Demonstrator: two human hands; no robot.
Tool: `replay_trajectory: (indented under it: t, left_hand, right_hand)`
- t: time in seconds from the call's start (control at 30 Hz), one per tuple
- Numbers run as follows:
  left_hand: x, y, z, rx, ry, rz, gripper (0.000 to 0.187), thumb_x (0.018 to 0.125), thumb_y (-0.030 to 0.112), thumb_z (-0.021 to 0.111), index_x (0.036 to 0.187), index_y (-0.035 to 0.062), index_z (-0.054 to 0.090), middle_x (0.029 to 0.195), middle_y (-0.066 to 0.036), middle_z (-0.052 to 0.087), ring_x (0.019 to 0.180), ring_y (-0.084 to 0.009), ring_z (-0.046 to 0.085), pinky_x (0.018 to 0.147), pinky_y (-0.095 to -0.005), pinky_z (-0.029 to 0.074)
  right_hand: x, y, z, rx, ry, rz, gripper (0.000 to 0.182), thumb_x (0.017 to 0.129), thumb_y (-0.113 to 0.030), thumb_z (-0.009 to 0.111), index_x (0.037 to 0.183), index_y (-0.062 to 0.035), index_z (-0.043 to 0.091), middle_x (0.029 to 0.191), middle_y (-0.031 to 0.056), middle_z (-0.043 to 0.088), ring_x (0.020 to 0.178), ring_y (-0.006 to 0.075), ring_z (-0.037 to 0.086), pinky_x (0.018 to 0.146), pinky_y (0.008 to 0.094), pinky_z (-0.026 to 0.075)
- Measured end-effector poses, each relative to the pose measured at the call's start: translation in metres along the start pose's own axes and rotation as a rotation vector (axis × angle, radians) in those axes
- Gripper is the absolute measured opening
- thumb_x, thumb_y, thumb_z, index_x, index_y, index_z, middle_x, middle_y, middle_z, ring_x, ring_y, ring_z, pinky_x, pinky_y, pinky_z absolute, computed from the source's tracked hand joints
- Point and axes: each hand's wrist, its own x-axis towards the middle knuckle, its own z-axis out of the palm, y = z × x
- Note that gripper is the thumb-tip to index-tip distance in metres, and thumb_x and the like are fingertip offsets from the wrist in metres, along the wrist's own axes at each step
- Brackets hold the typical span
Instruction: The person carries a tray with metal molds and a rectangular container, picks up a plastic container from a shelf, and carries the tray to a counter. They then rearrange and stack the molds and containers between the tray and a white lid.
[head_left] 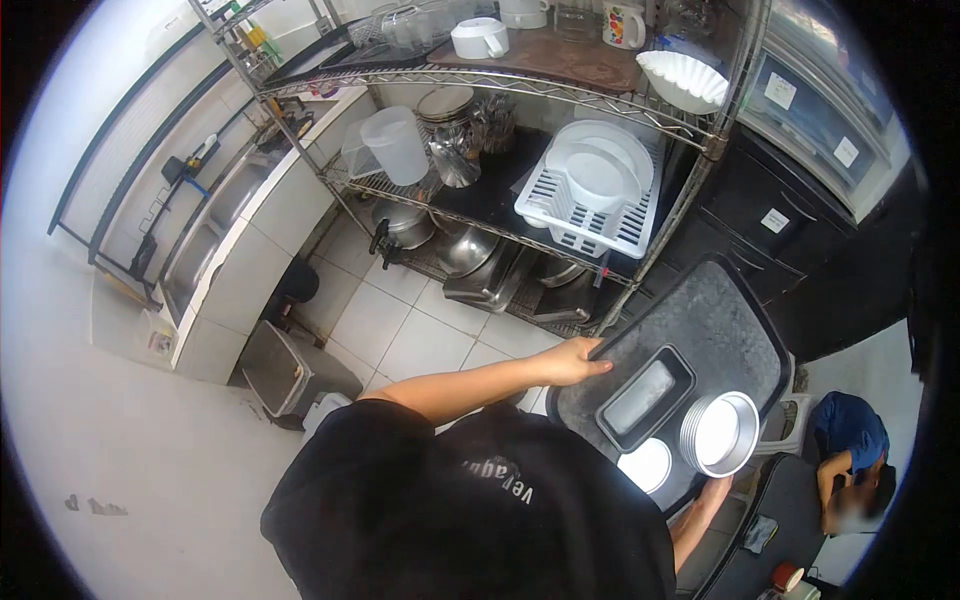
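A large dark baking tray (690, 310) is held out in front of me, tilted. My left hand (572, 362) is closed on its near left edge, with the thumb on top. My right hand (714, 490) supports its lower right edge, and most of those fingers are hidden beneath. On the tray lie a dark loaf pan (648, 396) and a stack of several round silver cake pans (722, 434), tipped on their side near my right hand. A flat white round piece (645, 465) lies next to the loaf pan.
A wire shelf rack (480, 85) stands ahead, carrying a white dish drainer (590, 195), a plastic pitcher (394, 145) and pots (405, 225). A sink counter (250, 235) and bin (290, 370) are at left. Another person (850, 430) sits at a dark table (770, 500) at right.
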Motion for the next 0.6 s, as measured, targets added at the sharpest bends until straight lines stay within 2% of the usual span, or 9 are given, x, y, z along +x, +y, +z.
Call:
replay_trajectory:
  t: [0.1,0.17,0.23,0.3,0.43,0.5,0.6]
  left_hand:
    - [-0.002,0.001,0.002,0.167,0.028,0.045,0.045,0.093,0.021,0.057,0.131,0.0010,0.045,0.117,-0.010,0.061,0.104,-0.0144,0.054,0.094,-0.0281,0.040]
    - [0.008,-0.026,0.003,0.174,0.044,0.048,0.044,0.092,0.021,0.057,0.131,0.0014,0.046,0.116,-0.010,0.062,0.103,-0.0141,0.054,0.094,-0.0282,0.040]
    - [0.004,-0.021,0.004,0.184,0.061,0.052,0.044,0.092,0.021,0.057,0.130,0.0018,0.046,0.114,-0.010,0.063,0.102,-0.0137,0.054,0.094,-0.0283,0.040]
    - [-0.004,-0.009,0.004,0.184,0.071,0.072,0.056,0.088,0.029,0.062,0.128,-0.0052,0.046,0.116,-0.021,0.061,0.108,-0.0240,0.057,0.093,-0.0311,0.041]
    - [-0.004,-0.007,0.003,0.203,0.045,0.023,0.058,0.088,0.032,0.061,0.129,-0.0051,0.045,0.117,-0.023,0.059,0.109,-0.0273,0.057,0.094,-0.0328,0.041]
    - [0.004,-0.018,0.002,0.324,0.086,0.077,0.042,0.093,0.023,0.057,0.128,0.0014,0.048,0.110,-0.010,0.064,0.098,-0.0134,0.055,0.091,-0.0294,0.042]
    - [0.001,-0.007,0.000,0.294,0.068,0.088,0.044,0.092,0.025,0.058,0.127,0.0003,0.048,0.107,-0.011,0.065,0.098,-0.0144,0.057,0.091,-0.0302,0.042]
  right_hand:
    - [-0.004,0.002,-0.004,0.008,0.013,0.007,0.045,0.092,-0.029,0.049,0.124,0.0029,0.054,0.117,0.0121,0.059,0.105,0.0213,0.055,0.089,0.0320,0.042]
    - [-0.005,0.003,-0.007,0.012,0.015,0.014,0.045,0.092,-0.029,0.049,0.124,0.0029,0.054,0.117,0.0120,0.059,0.105,0.0212,0.055,0.089,0.0320,0.042]
    - [-0.007,0.003,-0.007,0.017,0.022,0.016,0.045,0.092,-0.029,0.049,0.124,0.0028,0.054,0.117,0.0120,0.059,0.106,0.0212,0.055,0.089,0.0321,0.042]
    - [-0.010,0.004,-0.007,0.017,0.026,0.020,0.045,0.092,-0.029,0.049,0.124,0.0028,0.054,0.118,0.0119,0.058,0.106,0.0212,0.055,0.089,0.0321,0.042]
    - [-0.014,0.005,-0.008,0.036,0.045,0.038,0.046,0.093,-0.030,0.049,0.124,0.0028,0.053,0.118,0.0118,0.058,0.106,0.0211,0.055,0.090,0.0321,0.042]
    - [-0.017,0.008,-0.008,0.038,0.048,0.043,0.046,0.093,-0.030,0.049,0.124,0.0027,0.053,0.118,0.0118,0.058,0.106,0.0210,0.055,0.090,0.0321,0.042]
    - [-0.018,0.006,-0.005,0.044,0.069,0.052,0.046,0.093,-0.030,0.049,0.125,0.0027,0.053,0.118,0.0117,0.058,0.106,0.0210,0.055,0.090,0.0322,0.041]
